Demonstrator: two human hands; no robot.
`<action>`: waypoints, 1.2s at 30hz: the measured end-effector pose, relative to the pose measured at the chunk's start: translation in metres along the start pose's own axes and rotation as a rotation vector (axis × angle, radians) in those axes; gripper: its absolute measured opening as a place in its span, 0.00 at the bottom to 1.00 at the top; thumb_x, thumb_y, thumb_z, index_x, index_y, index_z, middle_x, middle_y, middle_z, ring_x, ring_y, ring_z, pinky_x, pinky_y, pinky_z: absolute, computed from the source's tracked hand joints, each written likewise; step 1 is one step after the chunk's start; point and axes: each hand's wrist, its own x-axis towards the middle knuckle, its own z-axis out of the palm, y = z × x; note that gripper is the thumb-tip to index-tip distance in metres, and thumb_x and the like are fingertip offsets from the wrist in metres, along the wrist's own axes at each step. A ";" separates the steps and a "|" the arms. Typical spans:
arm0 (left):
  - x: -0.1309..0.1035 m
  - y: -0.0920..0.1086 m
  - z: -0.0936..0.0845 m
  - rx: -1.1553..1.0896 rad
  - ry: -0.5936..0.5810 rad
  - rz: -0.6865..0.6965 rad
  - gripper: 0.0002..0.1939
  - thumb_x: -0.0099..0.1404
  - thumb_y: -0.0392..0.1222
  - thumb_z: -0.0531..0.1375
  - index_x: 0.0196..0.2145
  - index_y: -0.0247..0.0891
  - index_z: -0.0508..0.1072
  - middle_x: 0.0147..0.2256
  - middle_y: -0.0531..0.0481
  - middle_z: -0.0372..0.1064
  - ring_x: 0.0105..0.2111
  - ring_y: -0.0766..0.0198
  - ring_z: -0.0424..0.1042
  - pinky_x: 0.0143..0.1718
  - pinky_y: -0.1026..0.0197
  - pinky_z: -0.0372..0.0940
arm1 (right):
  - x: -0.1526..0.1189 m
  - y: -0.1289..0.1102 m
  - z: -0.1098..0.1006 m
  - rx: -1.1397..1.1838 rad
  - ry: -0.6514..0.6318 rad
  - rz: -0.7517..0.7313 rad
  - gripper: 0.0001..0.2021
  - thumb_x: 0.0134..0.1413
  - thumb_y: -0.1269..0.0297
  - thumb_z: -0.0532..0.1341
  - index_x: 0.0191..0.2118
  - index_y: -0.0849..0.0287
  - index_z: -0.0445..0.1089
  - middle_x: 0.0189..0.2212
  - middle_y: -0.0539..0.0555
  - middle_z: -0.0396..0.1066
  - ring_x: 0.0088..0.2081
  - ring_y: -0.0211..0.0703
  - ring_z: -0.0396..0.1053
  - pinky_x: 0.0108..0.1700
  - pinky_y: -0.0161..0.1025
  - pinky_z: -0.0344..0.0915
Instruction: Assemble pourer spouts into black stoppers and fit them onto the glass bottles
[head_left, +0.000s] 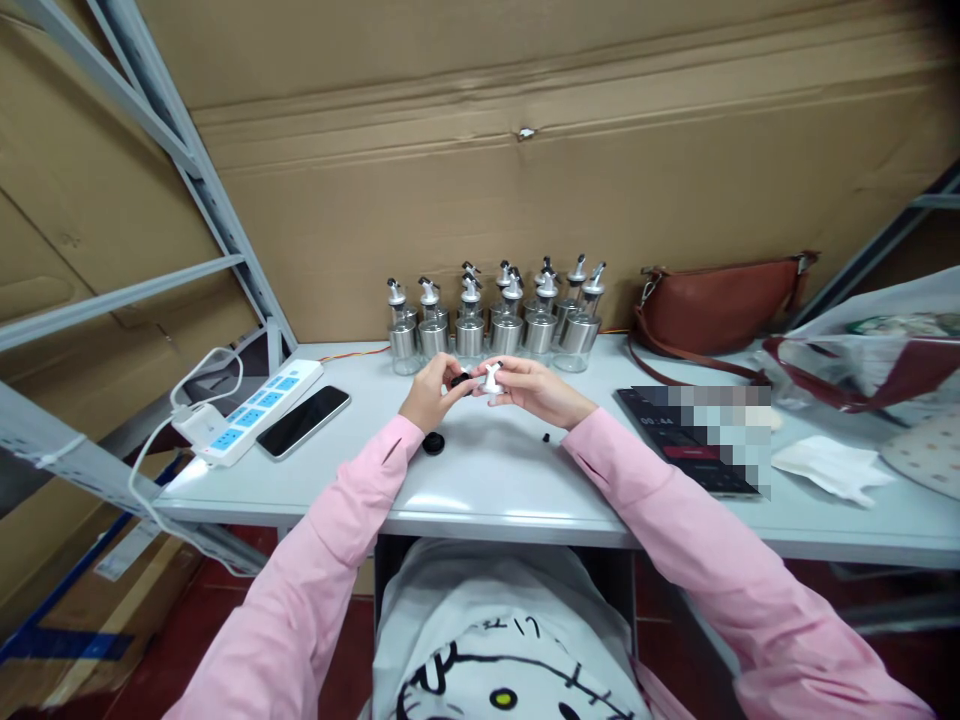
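Both hands meet over the middle of the grey table. My left hand (439, 387) is closed on a small round black part (460, 380). In my right hand (532, 385) is a white pour spout (491, 380), pinched between the fingers, with a dark tip at its top. The two parts are close together; whether they touch I cannot tell. Below my left hand a round black cap (433, 443) lies on the table. A tiny black piece (546, 438) lies near my right wrist.
Behind the hands stand several glass and steel oil bottles (507, 335) with spouts. To the left are a phone (304, 422) and a white power strip (259, 412). On the right are a tablet (682, 440), a tissue (832, 468), a brown bag (720, 305) and a plastic bag (885, 340).
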 end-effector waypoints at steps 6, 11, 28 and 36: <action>0.000 0.004 0.003 -0.050 0.114 0.043 0.12 0.62 0.46 0.57 0.29 0.38 0.59 0.29 0.54 0.58 0.28 0.70 0.62 0.30 0.67 0.64 | -0.001 0.003 0.002 0.038 -0.072 0.014 0.11 0.46 0.64 0.65 0.39 0.60 0.70 0.35 0.54 0.73 0.35 0.39 0.73 0.34 0.33 0.66; 0.000 0.014 -0.001 -0.070 0.071 0.037 0.10 0.63 0.44 0.56 0.28 0.37 0.61 0.30 0.52 0.58 0.28 0.70 0.63 0.27 0.69 0.65 | 0.000 0.004 0.002 0.035 -0.092 -0.001 0.12 0.45 0.65 0.66 0.38 0.60 0.70 0.36 0.54 0.73 0.36 0.41 0.73 0.37 0.36 0.67; -0.001 0.010 -0.001 -0.010 0.040 0.203 0.07 0.64 0.35 0.53 0.39 0.36 0.69 0.37 0.45 0.69 0.38 0.65 0.71 0.39 0.62 0.70 | 0.001 -0.002 -0.006 0.064 0.066 -0.078 0.10 0.46 0.62 0.65 0.35 0.62 0.71 0.35 0.55 0.72 0.33 0.38 0.71 0.38 0.36 0.65; 0.000 0.005 -0.001 0.102 0.046 0.358 0.04 0.62 0.37 0.57 0.36 0.36 0.69 0.35 0.46 0.71 0.36 0.64 0.72 0.38 0.60 0.69 | 0.002 -0.001 -0.011 0.059 0.073 -0.093 0.10 0.47 0.63 0.64 0.35 0.62 0.70 0.34 0.55 0.73 0.33 0.38 0.71 0.37 0.36 0.65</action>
